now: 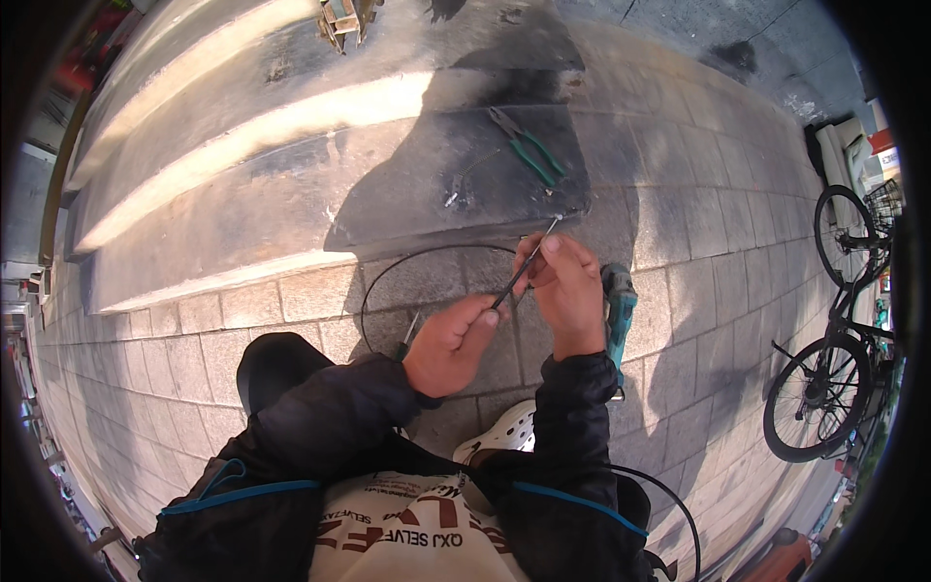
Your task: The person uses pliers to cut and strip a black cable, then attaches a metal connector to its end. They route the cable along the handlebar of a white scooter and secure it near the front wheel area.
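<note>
A thin black cable [513, 282] runs straight and taut-looking between the two hands, slanting up from the left hand [451, 344] to the right hand [570, 296]. A slimmer, pale metallic end [555, 225] sticks out beyond the right hand's fingertips, pointing up and to the right. A black length bows out in a wide, smooth loop [365, 303] to the left; its join with the held part is hidden behind the hands.

Sunlit paving [693, 281], seemingly concrete steps [281, 150]
</note>
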Tool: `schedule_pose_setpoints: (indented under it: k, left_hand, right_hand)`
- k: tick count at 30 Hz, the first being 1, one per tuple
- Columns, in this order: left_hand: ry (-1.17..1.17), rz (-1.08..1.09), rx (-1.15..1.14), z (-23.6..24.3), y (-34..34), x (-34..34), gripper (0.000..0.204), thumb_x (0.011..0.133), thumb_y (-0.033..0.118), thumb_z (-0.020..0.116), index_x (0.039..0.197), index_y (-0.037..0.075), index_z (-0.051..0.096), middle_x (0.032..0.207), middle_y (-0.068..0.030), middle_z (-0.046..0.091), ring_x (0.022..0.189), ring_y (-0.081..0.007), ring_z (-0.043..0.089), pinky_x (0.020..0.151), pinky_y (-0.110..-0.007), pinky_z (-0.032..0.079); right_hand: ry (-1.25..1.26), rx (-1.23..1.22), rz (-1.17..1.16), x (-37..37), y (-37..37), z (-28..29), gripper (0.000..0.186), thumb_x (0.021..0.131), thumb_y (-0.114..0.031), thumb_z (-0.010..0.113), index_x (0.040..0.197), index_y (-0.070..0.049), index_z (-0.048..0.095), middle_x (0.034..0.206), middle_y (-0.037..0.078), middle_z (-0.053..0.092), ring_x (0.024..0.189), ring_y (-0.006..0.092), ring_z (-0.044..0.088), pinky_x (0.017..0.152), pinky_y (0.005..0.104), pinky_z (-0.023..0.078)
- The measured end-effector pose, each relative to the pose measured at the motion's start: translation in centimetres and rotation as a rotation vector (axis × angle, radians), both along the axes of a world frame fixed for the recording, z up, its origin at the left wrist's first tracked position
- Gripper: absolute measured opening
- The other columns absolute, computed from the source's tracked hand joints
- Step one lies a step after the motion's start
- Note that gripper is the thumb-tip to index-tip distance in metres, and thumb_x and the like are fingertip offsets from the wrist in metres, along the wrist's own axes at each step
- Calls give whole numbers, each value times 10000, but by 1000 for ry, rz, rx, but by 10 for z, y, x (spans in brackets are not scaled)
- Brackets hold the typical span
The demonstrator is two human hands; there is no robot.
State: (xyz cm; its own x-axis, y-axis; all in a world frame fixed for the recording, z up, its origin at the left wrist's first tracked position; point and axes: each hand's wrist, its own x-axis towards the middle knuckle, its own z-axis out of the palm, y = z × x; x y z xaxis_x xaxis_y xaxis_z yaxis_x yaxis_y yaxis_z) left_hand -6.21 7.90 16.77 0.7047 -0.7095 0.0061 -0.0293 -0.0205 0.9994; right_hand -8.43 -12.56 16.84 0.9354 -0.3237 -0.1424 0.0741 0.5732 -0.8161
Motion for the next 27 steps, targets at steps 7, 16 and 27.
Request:
schedule_pose_setpoints:
  k: [7, 16, 27]
  left_hand:
    - [-48, 31, 83, 7, 1, -1, 218, 1110, 144, 528, 1243, 12, 638, 974, -77, 663, 848, -113, 587, 773, -285, 498]
    - [-61, 72, 60, 12, 1, -3, 234, 1115, 165, 520, 1258, 25, 641, 874, -49, 614, 743, -73, 542, 687, -263, 479]
    - [272, 21, -125, 0, -2, -11, 253, 1143, 192, 463, 1247, 24, 621, 819, -3, 547, 739, -72, 494, 684, -250, 432]
  right_hand:
    - [-48, -138, 102, -6, -1, -5, 171, 965, -35, 659, 1092, 67, 713, 961, 141, 729, 736, 207, 703, 683, 327, 585]
    - [-74, -136, 97, -5, 6, -1, 126, 974, -29, 656, 1043, 42, 734, 942, 103, 741, 768, 164, 692, 691, 310, 556]
    - [-154, 328, -13, 8, 45, -26, 174, 1012, -197, 656, 1063, -30, 654, 912, 95, 680, 804, 201, 653, 605, 290, 492]
